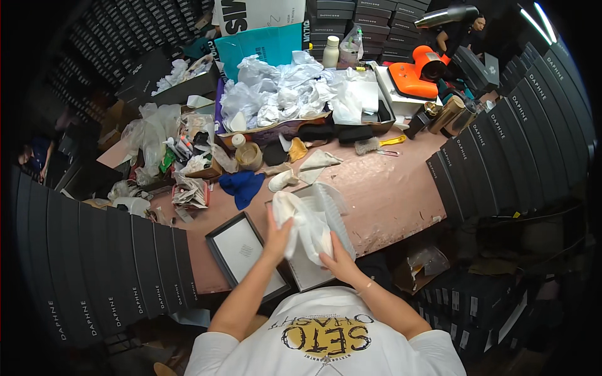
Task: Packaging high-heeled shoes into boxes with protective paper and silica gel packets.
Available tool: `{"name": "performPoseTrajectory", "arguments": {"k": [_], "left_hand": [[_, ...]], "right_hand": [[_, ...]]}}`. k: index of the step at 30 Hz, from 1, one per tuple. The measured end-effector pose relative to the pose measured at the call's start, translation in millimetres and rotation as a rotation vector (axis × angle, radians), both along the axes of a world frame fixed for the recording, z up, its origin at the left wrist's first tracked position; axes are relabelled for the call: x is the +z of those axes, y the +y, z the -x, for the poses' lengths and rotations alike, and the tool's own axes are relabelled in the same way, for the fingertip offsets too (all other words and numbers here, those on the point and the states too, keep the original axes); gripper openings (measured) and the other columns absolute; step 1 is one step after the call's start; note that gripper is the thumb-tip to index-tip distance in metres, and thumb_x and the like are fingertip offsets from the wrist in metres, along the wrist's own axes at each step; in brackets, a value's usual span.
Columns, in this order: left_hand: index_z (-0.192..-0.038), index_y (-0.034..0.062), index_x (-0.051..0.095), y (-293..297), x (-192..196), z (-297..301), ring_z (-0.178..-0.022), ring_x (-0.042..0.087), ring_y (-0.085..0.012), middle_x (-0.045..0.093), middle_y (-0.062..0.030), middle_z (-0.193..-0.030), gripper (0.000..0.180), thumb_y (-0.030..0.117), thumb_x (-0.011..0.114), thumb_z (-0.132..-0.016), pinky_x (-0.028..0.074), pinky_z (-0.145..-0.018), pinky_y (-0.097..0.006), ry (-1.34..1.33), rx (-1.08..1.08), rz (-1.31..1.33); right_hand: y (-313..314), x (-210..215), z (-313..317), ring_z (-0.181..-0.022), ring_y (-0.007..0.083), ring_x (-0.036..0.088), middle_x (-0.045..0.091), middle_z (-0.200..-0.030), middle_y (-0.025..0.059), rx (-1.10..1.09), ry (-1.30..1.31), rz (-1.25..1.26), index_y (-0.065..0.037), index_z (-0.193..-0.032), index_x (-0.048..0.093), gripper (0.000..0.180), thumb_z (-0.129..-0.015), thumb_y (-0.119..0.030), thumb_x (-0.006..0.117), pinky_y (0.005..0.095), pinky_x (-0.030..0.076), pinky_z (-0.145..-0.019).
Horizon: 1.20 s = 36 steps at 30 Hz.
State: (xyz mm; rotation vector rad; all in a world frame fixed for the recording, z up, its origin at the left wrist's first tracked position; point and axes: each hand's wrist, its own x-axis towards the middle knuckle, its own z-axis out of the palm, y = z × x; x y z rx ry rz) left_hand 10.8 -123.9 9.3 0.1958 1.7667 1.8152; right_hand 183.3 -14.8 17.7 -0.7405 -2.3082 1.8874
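Between my two hands is a pale bundle point(306, 220) in thin white, see-through wrapping; what is inside does not show clearly. My left hand point(278, 235) grips its left side, fingers curled round the wrapping. On its lower right side my right hand point(338, 259) is closed, thumb on top. The bundle is above an open shoe box point(305, 276) lined with white paper point(331, 210). Left of that box a dark lid point(219, 237) lies with its white inside facing up, below my left forearm.
Stacked dark shoe boxes point(119, 263) border the table on the left, and more boxes point(501, 150) on the right. Behind are a carton of crumpled paper point(276, 91), a jar point(249, 155), a blue cloth point(241, 187), a brush point(376, 144) and an orange device point(414, 78). Another person point(461, 34) is far right.
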Motion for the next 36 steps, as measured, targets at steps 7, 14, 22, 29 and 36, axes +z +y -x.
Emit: {"name": "performPoseTrajectory", "arguments": {"k": [7, 14, 22, 29, 36], "left_hand": [[-0.132, -0.008, 0.036, 21.7, -101.5, -68.9, -0.121, 0.047, -0.0345, 0.047, -0.0266, -0.13, 0.072, 0.034, 0.068, -0.082, 0.039, -0.099, -0.039, -0.092, -0.151, 0.186], [-0.121, -0.0078, 0.048, 33.2, -114.8, -56.6, -0.104, 0.059, -0.0329, 0.057, -0.0217, -0.116, 0.069, 0.029, 0.078, -0.07, 0.047, -0.089, -0.038, -0.022, -0.161, 0.391], [-0.127, 0.0012, 0.043, 42.3, -119.4, -61.4, -0.101, 0.06, -0.0223, 0.059, -0.0112, -0.115, 0.052, 0.005, 0.067, -0.08, 0.049, -0.086, -0.034, 0.05, -0.098, -0.069], [-0.122, -0.0015, 0.046, -54.2, -17.1, -46.1, -0.117, 0.049, -0.0258, 0.048, -0.0169, -0.127, 0.045, 0.017, 0.065, -0.085, 0.044, -0.092, -0.034, 0.628, 0.177, 0.278], [-0.089, -0.0007, 0.052, -122.6, -88.0, -62.6, -0.072, 0.06, -0.0357, 0.06, -0.0185, -0.078, 0.033, 0.024, 0.068, -0.074, 0.048, -0.066, -0.044, 0.348, -0.188, 0.799]], "right_hand": [[63.1, 9.9, -4.0, -0.086, 0.0363, 0.065, 0.064, -0.093, 0.0297, -0.076, -0.182, -0.436, 0.008, -0.109, 0.057, 0.04, -0.085, -0.023, 0.063, 0.0424, 0.051, -0.069], [47.0, -94.5, -18.7, -0.069, 0.0177, 0.058, 0.062, -0.077, 0.011, -0.629, -0.117, 0.643, -0.001, -0.085, 0.065, 0.019, -0.091, -0.018, 0.058, 0.0268, 0.044, -0.064], [26.0, 27.6, -29.1, -0.093, 0.0272, 0.059, 0.062, -0.095, 0.0128, 0.61, 0.375, -0.78, 0.0, -0.09, 0.065, 0.014, -0.086, -0.014, 0.063, 0.0321, 0.047, -0.082], [100.0, -0.8, -9.7, -0.114, 0.0342, 0.052, 0.048, -0.125, 0.0262, -0.217, -0.044, -0.257, 0.003, -0.13, 0.046, 0.045, -0.09, -0.015, 0.057, 0.0377, 0.047, -0.089], [-3.2, 24.2, 87.9, -0.14, 0.0423, 0.016, 0.018, -0.15, 0.0255, 1.009, -0.322, -1.005, -0.008, -0.148, 0.016, 0.116, -0.062, -0.051, 0.08, 0.06, 0.014, -0.11]]}}
